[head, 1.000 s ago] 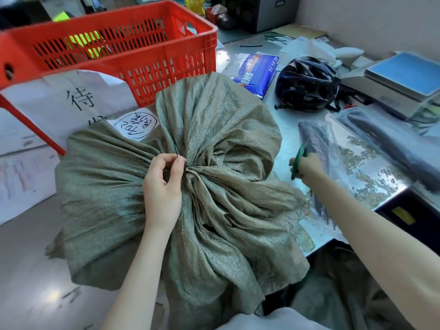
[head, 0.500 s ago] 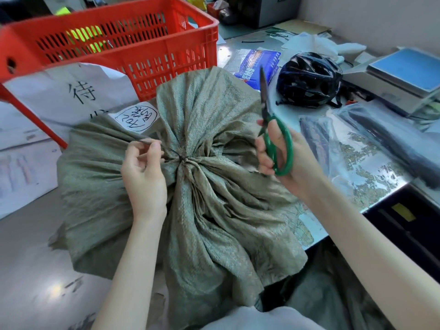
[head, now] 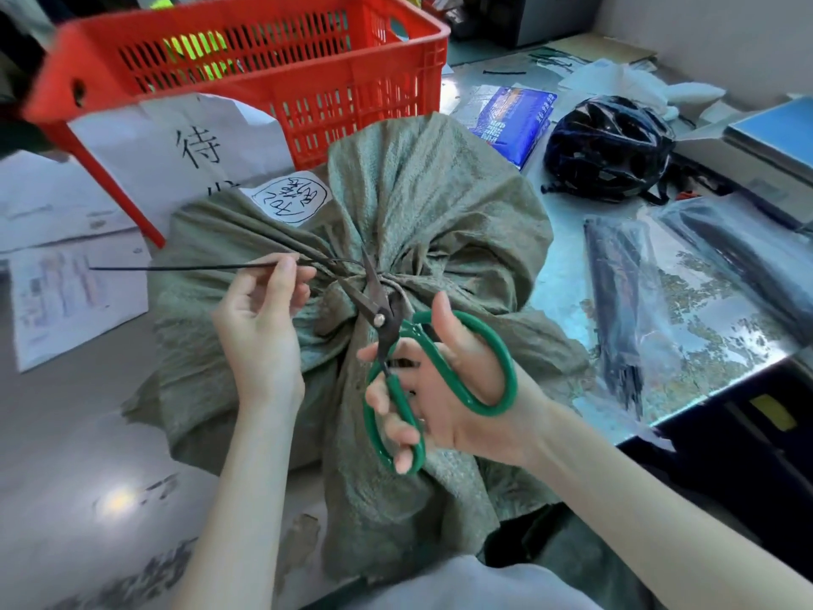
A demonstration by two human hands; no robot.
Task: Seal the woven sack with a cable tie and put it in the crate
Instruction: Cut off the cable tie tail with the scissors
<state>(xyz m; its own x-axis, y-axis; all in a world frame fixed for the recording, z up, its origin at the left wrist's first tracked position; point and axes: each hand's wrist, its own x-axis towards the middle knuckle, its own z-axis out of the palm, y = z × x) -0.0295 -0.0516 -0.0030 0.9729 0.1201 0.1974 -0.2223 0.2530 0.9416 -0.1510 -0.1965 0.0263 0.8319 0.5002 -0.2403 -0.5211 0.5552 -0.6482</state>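
My left hand pinches the tie taut leftward so the scissors gripped in my right hand can trim it.

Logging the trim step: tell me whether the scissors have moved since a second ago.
Yes. The scissors went left, from the table beside the sack to its tied neck, in the right hand.

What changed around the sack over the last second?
The right hand lifted the green scissors off the table and swung them in to the tied neck of the sack, blades open. The left hand drew the cable tie out leftward. The sack and crate stayed put.
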